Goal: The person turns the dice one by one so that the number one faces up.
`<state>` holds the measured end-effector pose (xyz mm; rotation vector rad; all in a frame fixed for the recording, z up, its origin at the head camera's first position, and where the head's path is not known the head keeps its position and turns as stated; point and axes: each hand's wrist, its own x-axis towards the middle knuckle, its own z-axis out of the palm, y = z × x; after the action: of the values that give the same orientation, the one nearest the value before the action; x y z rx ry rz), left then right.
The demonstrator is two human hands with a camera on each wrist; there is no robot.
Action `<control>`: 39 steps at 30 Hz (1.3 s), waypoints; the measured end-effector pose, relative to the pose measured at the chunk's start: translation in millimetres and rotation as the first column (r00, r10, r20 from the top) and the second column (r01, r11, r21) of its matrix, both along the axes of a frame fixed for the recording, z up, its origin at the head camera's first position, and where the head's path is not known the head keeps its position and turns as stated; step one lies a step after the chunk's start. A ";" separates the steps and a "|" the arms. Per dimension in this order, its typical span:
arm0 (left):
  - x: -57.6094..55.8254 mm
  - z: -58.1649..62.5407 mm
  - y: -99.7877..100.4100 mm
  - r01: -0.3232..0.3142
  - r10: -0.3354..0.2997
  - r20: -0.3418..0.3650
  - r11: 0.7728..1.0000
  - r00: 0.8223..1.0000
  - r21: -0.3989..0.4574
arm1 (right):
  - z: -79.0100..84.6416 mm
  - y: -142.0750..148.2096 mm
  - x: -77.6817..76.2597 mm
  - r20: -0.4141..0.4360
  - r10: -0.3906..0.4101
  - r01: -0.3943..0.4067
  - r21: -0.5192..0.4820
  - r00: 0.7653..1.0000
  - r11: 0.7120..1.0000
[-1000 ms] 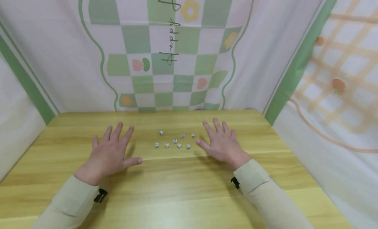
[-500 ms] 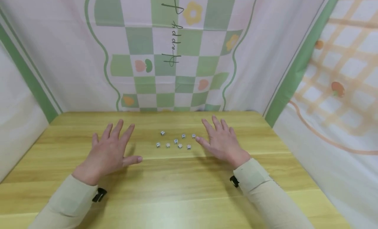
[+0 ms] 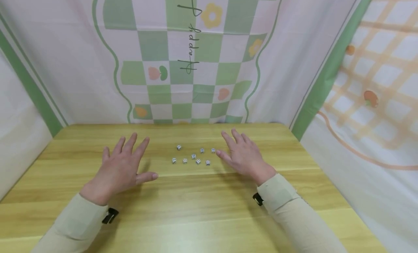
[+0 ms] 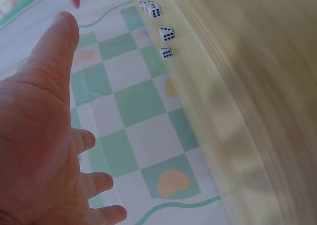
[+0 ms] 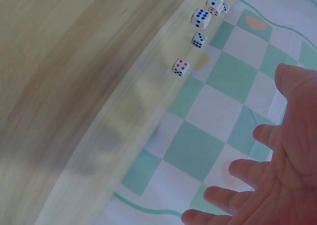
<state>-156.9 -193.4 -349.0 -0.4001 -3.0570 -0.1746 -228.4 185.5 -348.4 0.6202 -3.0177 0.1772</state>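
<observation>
Several small white dice (image 3: 193,156) lie scattered on the wooden table between the two hands. One die (image 3: 179,147) sits farthest back, apart from the others. My left hand (image 3: 119,171) hovers left of them, fingers spread and holding nothing. To their right, my right hand (image 3: 246,156) is held above the table with its fingers extended, its thumb tip close to the rightmost die (image 3: 213,150). The left wrist view shows the left palm (image 4: 34,131) and black-dotted dice (image 4: 167,33) beyond. In the right wrist view, a die (image 5: 181,67) has red pips on top.
The wooden table (image 3: 196,209) ends at a hanging cloth (image 3: 183,93) with green checks and printed lettering. More cloth panels (image 3: 369,137) hang at the left and right sides. A black strap buckle (image 3: 110,216) shows under the left cuff.
The right hand's fingers have drawn slightly together and its thumb is a little nearer the rightmost die. The left hand and the dice stay put, while the head view shifts slightly.
</observation>
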 end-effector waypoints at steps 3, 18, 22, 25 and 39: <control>0.3 -0.9 -0.1 0.002 -0.002 0.001 1.000 1.000 0.003 | -0.2 -2.3 -0.4 -0.001 0.022 -0.022 0.006 1.000 1.000; -1.4 -4.8 1.4 0.011 -0.011 0.012 1.000 1.000 0.008 | 0.9 -17.5 -6.4 0.048 0.046 -0.045 -0.016 0.998 0.999; -2.6 -6.4 1.9 0.014 -0.014 0.010 1.000 1.000 0.007 | 0.4 -21.1 -9.0 0.074 0.048 -0.048 0.008 0.996 0.999; -3.1 -7.4 2.3 0.014 -0.014 0.008 1.000 1.000 0.007 | -0.3 -23.9 -10.8 0.092 0.054 -0.056 0.028 0.994 0.998; -3.1 -18.4 8.6 0.045 -0.044 0.008 0.999 0.999 -0.015 | -11.9 -37.9 -16.1 0.181 0.043 -0.055 0.061 0.983 0.997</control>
<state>-160.0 -184.8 -367.4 -0.4696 -3.0603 -0.1557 -244.5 147.6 -360.3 0.7218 -3.1947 0.1432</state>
